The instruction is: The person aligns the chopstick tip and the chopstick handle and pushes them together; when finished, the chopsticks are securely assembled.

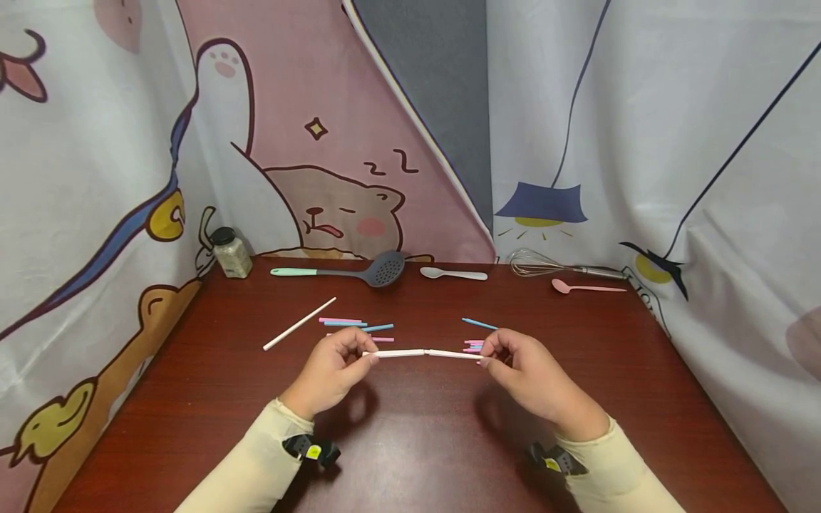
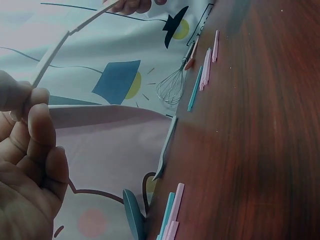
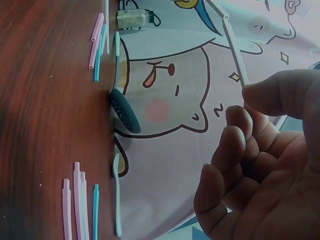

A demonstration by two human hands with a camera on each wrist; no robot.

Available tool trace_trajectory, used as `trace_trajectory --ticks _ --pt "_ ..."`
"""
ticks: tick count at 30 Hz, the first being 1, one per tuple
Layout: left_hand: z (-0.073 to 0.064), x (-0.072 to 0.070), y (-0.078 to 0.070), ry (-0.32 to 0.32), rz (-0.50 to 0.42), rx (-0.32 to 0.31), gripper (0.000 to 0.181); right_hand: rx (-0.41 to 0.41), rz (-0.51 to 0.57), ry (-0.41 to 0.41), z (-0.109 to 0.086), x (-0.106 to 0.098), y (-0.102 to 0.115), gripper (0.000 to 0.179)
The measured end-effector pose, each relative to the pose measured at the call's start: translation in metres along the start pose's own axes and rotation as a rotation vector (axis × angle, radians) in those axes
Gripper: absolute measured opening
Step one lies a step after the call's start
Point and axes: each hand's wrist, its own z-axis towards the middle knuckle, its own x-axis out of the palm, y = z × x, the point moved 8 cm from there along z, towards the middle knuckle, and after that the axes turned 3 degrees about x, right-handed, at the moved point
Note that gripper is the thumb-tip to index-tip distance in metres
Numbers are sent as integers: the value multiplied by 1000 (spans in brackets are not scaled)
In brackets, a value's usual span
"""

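Note:
A thin white straw (image 1: pixel 400 353) spans the space between the two hands above the table. It is bent at a break near its middle, and its two halves meet at a shallow angle. My left hand (image 1: pixel 332 370) pinches the left end between thumb and forefinger. At the other end, the thumb and forefinger of my right hand (image 1: pixel 532 374) do the same. In the right wrist view the kink of the straw (image 3: pixel 233 47) shows clearly. Short pink and blue straw pieces (image 1: pixel 341 321) lie behind the left hand. More pieces (image 1: pixel 479 323) lie behind the right, partly hidden.
Another white straw (image 1: pixel 298 324) lies at the left of the brown table (image 1: pixel 410 442). Along the back edge are a jar (image 1: pixel 231 254), a slotted skimmer (image 1: pixel 385 271), a pale spoon (image 1: pixel 454 273), a whisk (image 1: pixel 545 265) and a pink spoon (image 1: pixel 586 288). Printed curtains surround the table.

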Motion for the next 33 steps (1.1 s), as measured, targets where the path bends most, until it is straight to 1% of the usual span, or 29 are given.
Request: trace_trajectory --ticks 5,13,20,26,29,33 --pt "0 -1 0 -7 14 -7 12 -9 -9 -6 -1 0 3 18" --pt "-1 -2 0 -34 29 -14 14 -31 -27 -6 -1 1 6 19" --pt "0 -1 0 -34 40 -12 14 -28 -18 -3 -1 1 6 17" --pt "0 -1 -1 -42 -1 3 15 8 68 -2 0 1 1 14" --pt "0 -2 -2 -49 -40 19 14 35 123 -1 2 2 -3 10" --pt "0 -3 -3 -54 -89 34 13 47 187 0 5 5 -7 7"
